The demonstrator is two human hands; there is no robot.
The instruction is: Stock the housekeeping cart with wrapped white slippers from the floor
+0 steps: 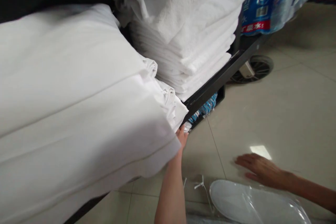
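— Where is the left hand (182, 136)?
— Frame centre, fingers hidden under the folded sheets (78, 112) filling the left; grip unclear.
— And the right hand (256, 168)?
— Lower right, flat, open, empty, beside the wrapped slipper (249, 203).

Stack of folded white towels (194, 31), blue printed pack (265, 3), cart wheel (256, 68), glossy tiled floor (288, 112)

Bright, even indoor light washes the big folded white sheets (73, 105) on the left into soft, motion-blurred glare, a lamp glints on the glossy beige floor tiles (260, 151) at near right, and deep shadow fills the far left corner.
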